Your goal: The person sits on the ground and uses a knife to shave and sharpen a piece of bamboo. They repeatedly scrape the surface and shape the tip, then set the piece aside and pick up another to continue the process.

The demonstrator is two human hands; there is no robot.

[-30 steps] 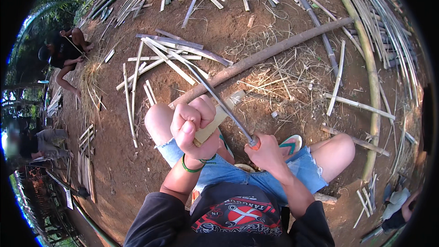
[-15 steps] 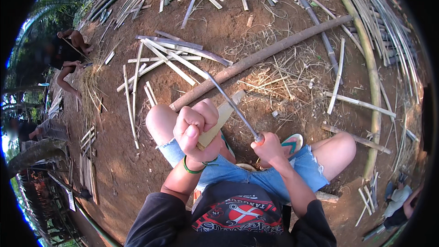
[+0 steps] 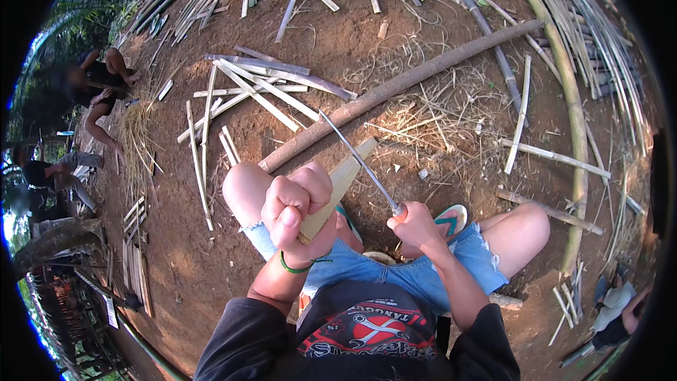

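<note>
My left hand (image 3: 297,206), with a green cord on its wrist, is closed in a fist around a pale, flat bamboo slat (image 3: 343,185). The slat slants away from me to the upper right, and its far end is bare. In my right hand (image 3: 416,227) is the handle of a long, narrow-bladed knife (image 3: 379,189). Its blade points to the upper left and crosses over the far part of the slat; whether the edge bites into the wood I cannot tell. Both hands are above my lap.
A brown pole (image 3: 416,86) lies diagonally across the dirt ahead. Shavings (image 3: 441,123) are heaped beyond my right foot. Split bamboo strips (image 3: 261,77) lie at the left front, and a long bamboo pole (image 3: 577,141) runs along the right. People (image 3: 106,92) sit at the far left.
The knife blade has turned slightly, showing thinner now, and still lies across the slat. My left hand and the slat have shifted a little to the left.
</note>
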